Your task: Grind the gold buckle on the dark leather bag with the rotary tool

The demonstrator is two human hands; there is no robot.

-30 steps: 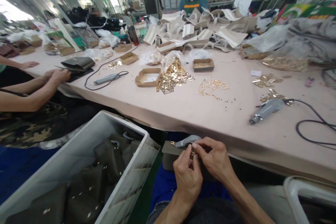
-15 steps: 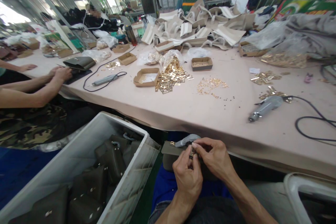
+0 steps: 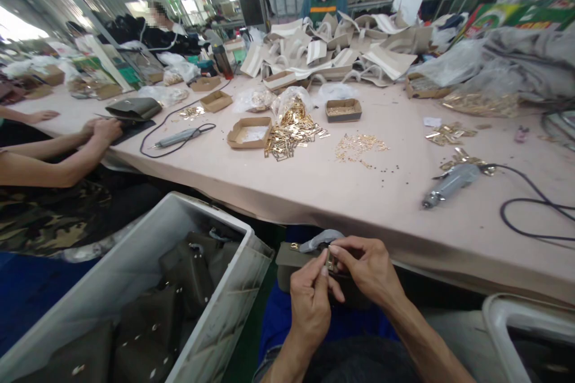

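Observation:
A dark olive handbag [image 3: 290, 258] rests on my lap below the table's edge. Its handle [image 3: 318, 241] is wrapped in clear plastic, and a gold fitting [image 3: 294, 246] sits near its left end. My left hand [image 3: 312, 296] pinches a small gold metal fitting [image 3: 331, 262] at the handle's right end between thumb and forefinger; its other fingers are partly curled. From the other side, the fingertips of my right hand [image 3: 372, 266] press on the same fitting. My fingers partly cover where it meets the bag.
Left of me stands a white crate [image 3: 251, 245] holding several dark bags. On the table [image 3: 278, 182] are an electric screwdriver [image 3: 451, 185], gold hardware piles [image 3: 291, 134] and small cardboard boxes [image 3: 249, 134]. A co-worker's hands [image 3: 105, 128] work at the left. Another white bin [image 3: 498, 323] is at right.
My left hand has shifted slightly left and its lower fingers have loosened, showing more of the gold fitting. My right hand stays nearly in place.

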